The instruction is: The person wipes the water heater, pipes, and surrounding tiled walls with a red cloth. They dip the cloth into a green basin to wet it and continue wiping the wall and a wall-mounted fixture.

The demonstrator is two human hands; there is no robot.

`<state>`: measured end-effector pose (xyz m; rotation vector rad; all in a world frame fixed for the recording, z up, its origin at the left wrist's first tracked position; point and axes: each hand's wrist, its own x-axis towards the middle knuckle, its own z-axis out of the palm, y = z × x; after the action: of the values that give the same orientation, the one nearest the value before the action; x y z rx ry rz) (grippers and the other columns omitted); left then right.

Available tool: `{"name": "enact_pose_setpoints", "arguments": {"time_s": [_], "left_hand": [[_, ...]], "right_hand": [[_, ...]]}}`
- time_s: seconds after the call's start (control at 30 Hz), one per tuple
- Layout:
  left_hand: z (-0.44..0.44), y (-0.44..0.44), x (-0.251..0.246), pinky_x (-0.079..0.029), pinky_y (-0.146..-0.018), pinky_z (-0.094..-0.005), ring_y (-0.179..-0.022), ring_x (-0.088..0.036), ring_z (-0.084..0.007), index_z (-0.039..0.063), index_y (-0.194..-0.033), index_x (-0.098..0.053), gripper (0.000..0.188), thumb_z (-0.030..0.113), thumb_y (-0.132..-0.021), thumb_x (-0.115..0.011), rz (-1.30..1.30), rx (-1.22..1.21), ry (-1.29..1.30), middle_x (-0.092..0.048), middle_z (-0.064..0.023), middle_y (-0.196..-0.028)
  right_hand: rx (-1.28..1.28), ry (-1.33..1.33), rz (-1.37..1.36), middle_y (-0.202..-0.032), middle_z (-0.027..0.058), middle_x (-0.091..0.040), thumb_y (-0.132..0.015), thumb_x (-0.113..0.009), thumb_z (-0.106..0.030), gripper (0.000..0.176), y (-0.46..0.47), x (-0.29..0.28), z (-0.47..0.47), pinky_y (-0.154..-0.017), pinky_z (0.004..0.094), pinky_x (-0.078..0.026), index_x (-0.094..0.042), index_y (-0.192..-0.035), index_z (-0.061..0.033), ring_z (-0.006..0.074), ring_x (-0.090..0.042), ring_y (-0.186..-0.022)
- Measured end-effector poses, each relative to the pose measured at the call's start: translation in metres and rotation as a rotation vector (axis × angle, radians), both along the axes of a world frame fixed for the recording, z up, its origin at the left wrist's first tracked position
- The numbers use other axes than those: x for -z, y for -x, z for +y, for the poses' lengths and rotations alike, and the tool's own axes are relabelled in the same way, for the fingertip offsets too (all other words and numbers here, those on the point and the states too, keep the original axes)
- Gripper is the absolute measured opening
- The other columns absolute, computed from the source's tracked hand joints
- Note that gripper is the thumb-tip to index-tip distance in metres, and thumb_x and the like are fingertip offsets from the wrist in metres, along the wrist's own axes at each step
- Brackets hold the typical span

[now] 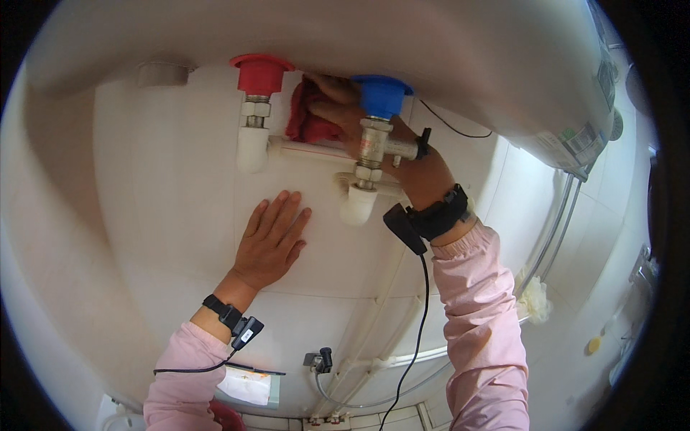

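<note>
My left hand lies flat on the white tiled wall, fingers slightly apart and empty. Behind the blue pipe fitting, my right hand presses a red cloth against the wall; the fitting hides part of this hand. The cloth is between the red collar and the blue collar under a rounded water heater tank. A metal valve with a black lever runs down from the blue collar to a white elbow. Another white elbow hangs below the red collar.
White pipes run along the wall below. A shower holder with a black part and a hose sit there. Grey hoses and a pale bath puff hang at the right. A thin black cable trails from my right wrist strap.
</note>
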<state>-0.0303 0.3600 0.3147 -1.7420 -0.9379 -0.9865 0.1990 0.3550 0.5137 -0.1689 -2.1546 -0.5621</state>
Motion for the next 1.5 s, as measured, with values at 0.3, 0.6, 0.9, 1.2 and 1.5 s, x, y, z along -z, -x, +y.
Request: {"name": "enact_pose_setpoints", "arguments": {"time_s": [0.3, 0.6, 0.9, 1.2, 1.5], "left_hand": [[0.001, 0.003, 0.004, -0.026, -0.124, -0.0476, -0.152, -0.032, -0.0312, 0.01, -0.149, -0.05, 0.054, 0.026, -0.098, -0.059, -0.005, -0.02, -0.016, -0.036, -0.0136, -0.164], [0.003, 0.001, 0.004, -0.023, -0.125, -0.0485, -0.152, -0.032, -0.0324, 0.009, -0.15, -0.049, 0.055, 0.025, -0.098, -0.058, -0.002, -0.03, -0.037, -0.036, -0.015, -0.164], [0.004, 0.005, 0.005, -0.024, -0.125, -0.0489, -0.153, -0.031, -0.0325, 0.01, -0.151, -0.048, 0.056, 0.026, -0.098, -0.059, 0.001, -0.018, -0.033, -0.034, -0.0145, -0.165], [0.002, 0.007, 0.006, -0.025, -0.124, -0.05, -0.153, -0.031, -0.0337, 0.009, -0.15, -0.048, 0.057, 0.025, -0.097, -0.06, -0.006, -0.017, 0.005, -0.034, -0.0151, -0.165], [0.0, 0.007, 0.004, -0.026, -0.124, -0.049, -0.152, -0.032, -0.0321, 0.011, -0.15, -0.049, 0.057, 0.026, -0.097, -0.061, -0.021, -0.015, -0.01, -0.034, -0.013, -0.165]], "right_hand": [[0.533, -0.039, -0.009, -0.128, 0.0087, -0.069, -0.079, -0.073, 0.001, 0.047, -0.03, 0.004, 0.021, -0.111, 0.0413, -0.049, -0.072, -0.123, -0.0146, 0.0312, -0.059, -0.126], [0.25, -0.167, 0.122, -0.108, 0.0112, -0.072, -0.075, -0.074, 0.001, 0.041, -0.041, 0.018, 0.01, -0.095, 0.0415, -0.057, -0.076, -0.113, -0.0141, 0.0324, -0.065, -0.11], [0.374, -0.449, -0.188, -0.112, 0.0033, -0.069, -0.072, -0.078, -0.003, 0.037, -0.062, 0.031, 0.004, -0.091, 0.0373, -0.059, -0.076, -0.106, -0.0181, 0.0272, -0.062, -0.113], [0.322, -0.432, 0.076, -0.106, 0.002, -0.067, -0.064, -0.079, -0.005, 0.035, -0.049, 0.047, -0.012, -0.09, 0.0395, -0.059, -0.074, -0.097, -0.0149, 0.0272, -0.062, -0.104], [0.307, -0.56, -0.205, -0.103, 0.0025, -0.065, -0.065, -0.076, -0.009, 0.028, -0.057, 0.065, -0.008, -0.087, 0.0389, -0.058, -0.073, -0.093, -0.0108, 0.0281, -0.062, -0.104]]}}
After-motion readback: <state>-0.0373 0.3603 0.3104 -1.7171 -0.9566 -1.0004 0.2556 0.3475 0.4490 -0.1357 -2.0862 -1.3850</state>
